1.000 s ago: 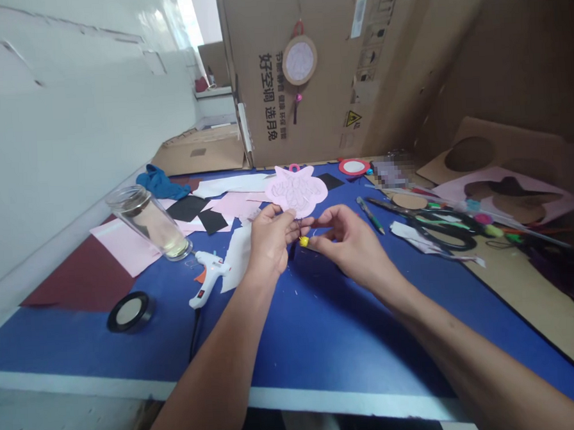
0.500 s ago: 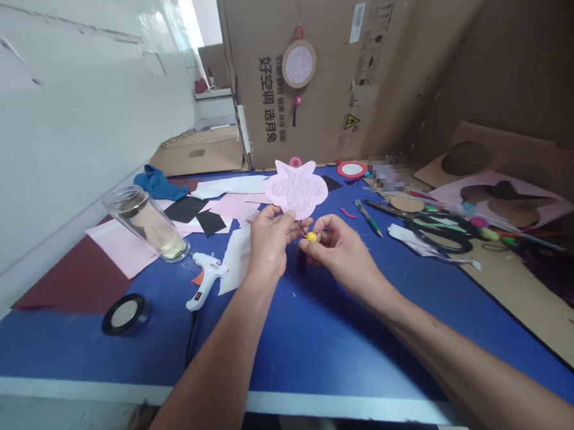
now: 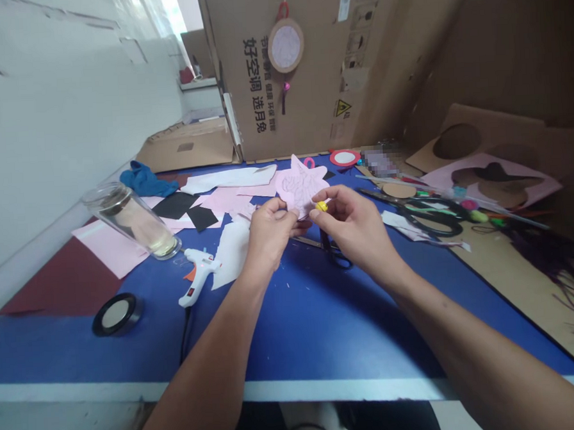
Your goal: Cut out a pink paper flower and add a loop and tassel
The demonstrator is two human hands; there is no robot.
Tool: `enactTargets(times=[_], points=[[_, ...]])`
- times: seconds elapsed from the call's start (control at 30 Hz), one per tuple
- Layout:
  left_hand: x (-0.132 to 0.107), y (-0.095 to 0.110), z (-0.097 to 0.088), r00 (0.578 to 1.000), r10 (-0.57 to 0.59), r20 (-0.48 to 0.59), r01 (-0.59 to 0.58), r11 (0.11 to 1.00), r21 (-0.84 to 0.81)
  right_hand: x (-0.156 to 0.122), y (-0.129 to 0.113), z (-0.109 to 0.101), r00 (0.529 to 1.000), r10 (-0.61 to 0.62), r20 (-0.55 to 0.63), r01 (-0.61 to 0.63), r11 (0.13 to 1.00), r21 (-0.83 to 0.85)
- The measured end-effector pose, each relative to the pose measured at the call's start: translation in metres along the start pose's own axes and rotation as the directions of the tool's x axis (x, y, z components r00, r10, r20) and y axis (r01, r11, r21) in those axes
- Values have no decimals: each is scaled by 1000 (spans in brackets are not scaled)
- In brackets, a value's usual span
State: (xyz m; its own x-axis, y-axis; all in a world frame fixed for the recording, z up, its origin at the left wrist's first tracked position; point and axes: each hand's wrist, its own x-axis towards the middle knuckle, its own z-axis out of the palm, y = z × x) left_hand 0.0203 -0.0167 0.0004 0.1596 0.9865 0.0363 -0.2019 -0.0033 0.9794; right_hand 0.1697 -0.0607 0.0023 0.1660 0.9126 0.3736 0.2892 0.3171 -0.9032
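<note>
My left hand (image 3: 268, 232) pinches the lower edge of a pink paper cutout (image 3: 301, 183) with pencil lines on it, holding it upright above the blue table (image 3: 297, 317). Right beside it, my right hand (image 3: 352, 224) pinches a small yellow bead (image 3: 321, 206) at the cutout's lower right edge. Both hands hover over the middle of the table, fingers closed. Small black scissors (image 3: 334, 254) lie on the table under my right hand.
A glass jar (image 3: 131, 220), a white glue gun (image 3: 196, 274) and a black tape roll (image 3: 115, 314) lie to the left. Pink, white and black paper scraps (image 3: 209, 206) cover the back. Large scissors (image 3: 424, 217), beads and cardboard sit at right. A big cardboard box (image 3: 318, 66) stands behind.
Both hands rose and moved away from me. The yellow bead went from below the cutout up to its lower right edge. The cutout tilted and turned.
</note>
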Motion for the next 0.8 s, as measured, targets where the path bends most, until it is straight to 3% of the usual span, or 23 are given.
enactTargets(times=[0.5, 0.8], points=[[-1, 1, -1, 993, -49, 103, 34, 990, 139, 3, 2, -9, 1000, -6, -7, 2, 903, -431], [2, 7, -16, 983, 123, 138, -159, 942, 295, -1, -5, -6, 998, 56, 38, -33, 888, -458]])
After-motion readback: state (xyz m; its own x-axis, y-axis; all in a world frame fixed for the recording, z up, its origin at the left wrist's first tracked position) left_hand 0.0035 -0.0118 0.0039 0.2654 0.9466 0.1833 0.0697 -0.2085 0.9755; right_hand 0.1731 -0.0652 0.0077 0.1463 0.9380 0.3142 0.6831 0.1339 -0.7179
